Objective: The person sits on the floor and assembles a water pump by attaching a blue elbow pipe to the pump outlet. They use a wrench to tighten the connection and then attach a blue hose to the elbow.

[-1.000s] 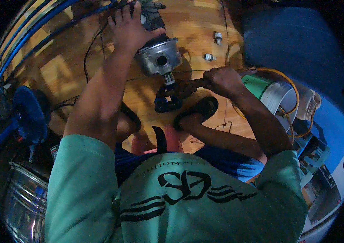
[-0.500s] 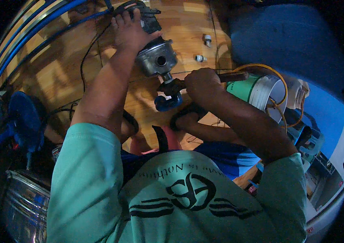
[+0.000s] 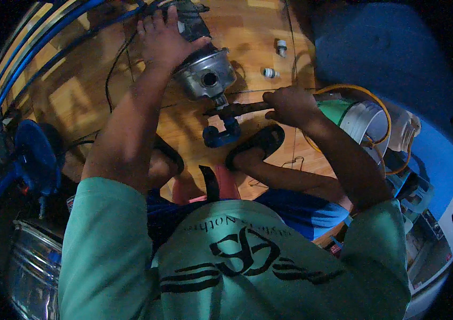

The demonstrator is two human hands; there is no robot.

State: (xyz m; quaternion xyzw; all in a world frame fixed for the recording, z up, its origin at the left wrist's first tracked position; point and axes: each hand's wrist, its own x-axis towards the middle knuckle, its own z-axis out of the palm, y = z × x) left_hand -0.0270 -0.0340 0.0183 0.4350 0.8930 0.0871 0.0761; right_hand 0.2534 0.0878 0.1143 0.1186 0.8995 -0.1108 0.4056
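A water pump [image 3: 209,74] with a dark motor and a shiny steel head lies on the floor in front of me. My left hand [image 3: 165,40] grips its motor from the left, the thumb laid across the top. A blue pipe fitting with curved ends [image 3: 220,137] is joined to the short metal neck at the pump's near side. My right hand [image 3: 292,105] is closed round the handle of a dark, worn pipe wrench [image 3: 250,108]. The wrench's jaws sit at the neck, just above the blue fitting; their exact bite is too dark to tell.
Two small white-and-grey fittings [image 3: 271,72] lie on the wood-patterned floor [image 3: 258,32] right of the pump. A green-and-white bucket [image 3: 357,120] with a yellow hose [image 3: 365,88] stands at the right. Blue tubing [image 3: 50,40] fills the far left, above a blue round object [image 3: 37,152].
My right hand has slid outward along the wrench handle, toward its end, with the fingers looser. The left hand stays on the motor, and the view has shifted slightly.
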